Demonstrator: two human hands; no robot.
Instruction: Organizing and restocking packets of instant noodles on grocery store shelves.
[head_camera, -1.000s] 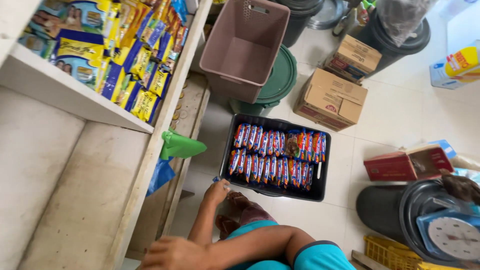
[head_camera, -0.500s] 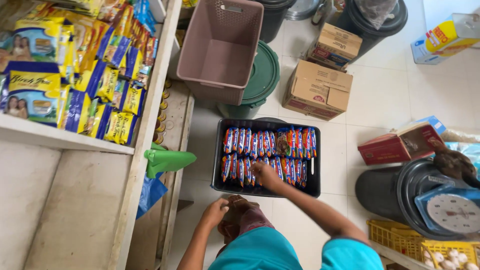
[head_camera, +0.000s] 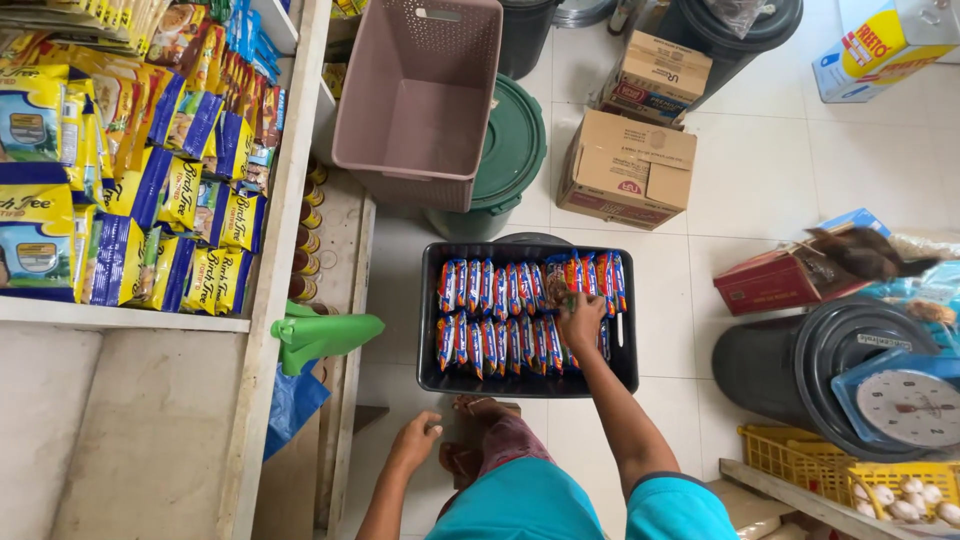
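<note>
Right hand (head_camera: 581, 318) touches glossy snack packets (head_camera: 500, 312); rectangular black plastic crate (head_camera: 432, 330).

A single head-worn camera looks steeply down from standing height at the floor (head_camera: 780, 170). The shelf (head_camera: 130, 325) runs up the left edge, the crate (head_camera: 528, 381) sits mid-frame well below, and the wearer's arms enter from the bottom edge.

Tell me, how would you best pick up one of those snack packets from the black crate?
Probably from above, pinching a packet's top edge. The snack packets stand tightly side by side in the black crate, so only their upper ends are free. The right hand reaches down that way.
</note>
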